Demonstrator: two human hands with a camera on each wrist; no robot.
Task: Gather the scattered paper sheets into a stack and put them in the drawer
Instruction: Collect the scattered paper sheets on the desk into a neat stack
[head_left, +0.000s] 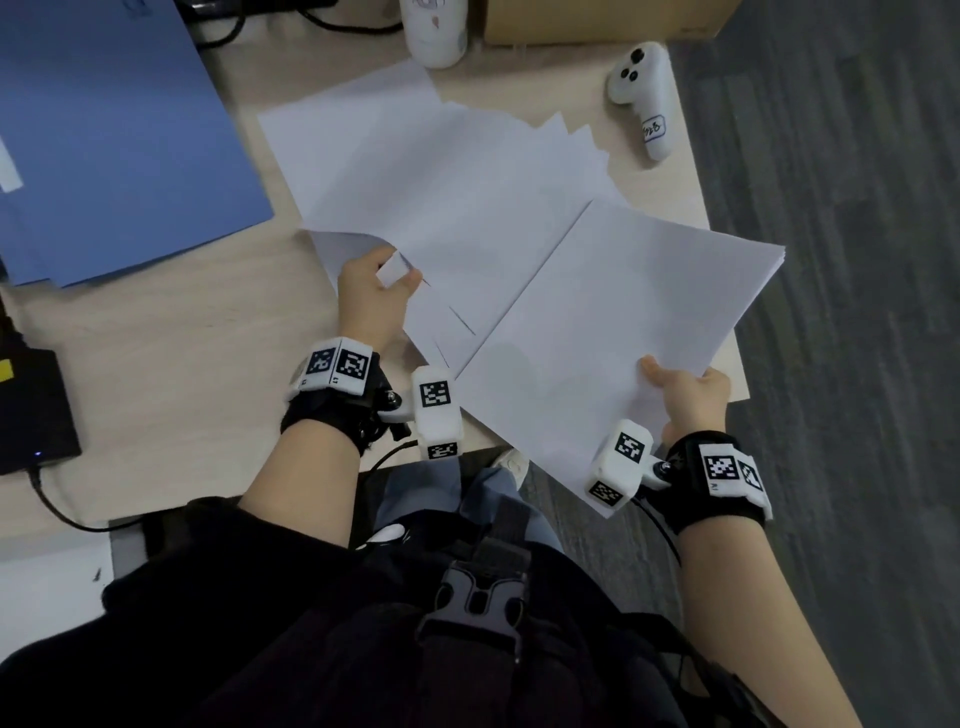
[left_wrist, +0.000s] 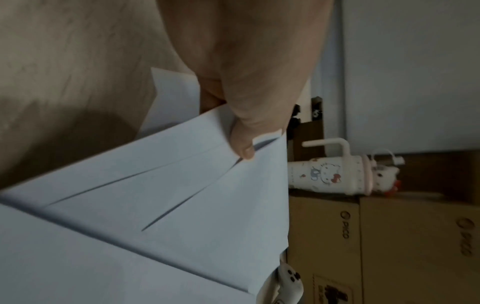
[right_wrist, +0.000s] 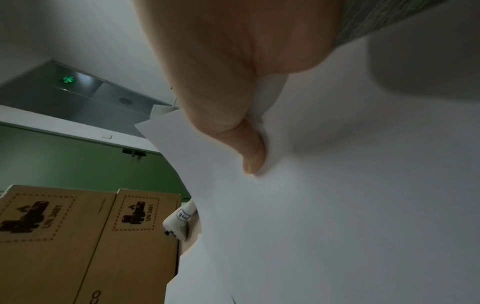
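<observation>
Several white paper sheets (head_left: 415, 171) lie fanned across the wooden desk (head_left: 182, 338). My left hand (head_left: 371, 296) pinches the near-left corners of a few of these sheets (left_wrist: 182, 195), thumb on top and fingers underneath. My right hand (head_left: 685, 395) grips a gathered stack of sheets (head_left: 623, 322) by its near edge, thumb pressed on top (right_wrist: 249, 152). That stack (right_wrist: 337, 205) is lifted and hangs partly past the desk's right corner. No drawer is in view.
A blue folder (head_left: 104, 140) covers the desk's left. A white handheld controller (head_left: 641, 88) lies at the far right corner, a white cup (head_left: 436, 31) and cardboard boxes (head_left: 597, 21) behind. A black device (head_left: 31, 410) with cable sits at the left edge. Grey floor (head_left: 857, 260) lies right.
</observation>
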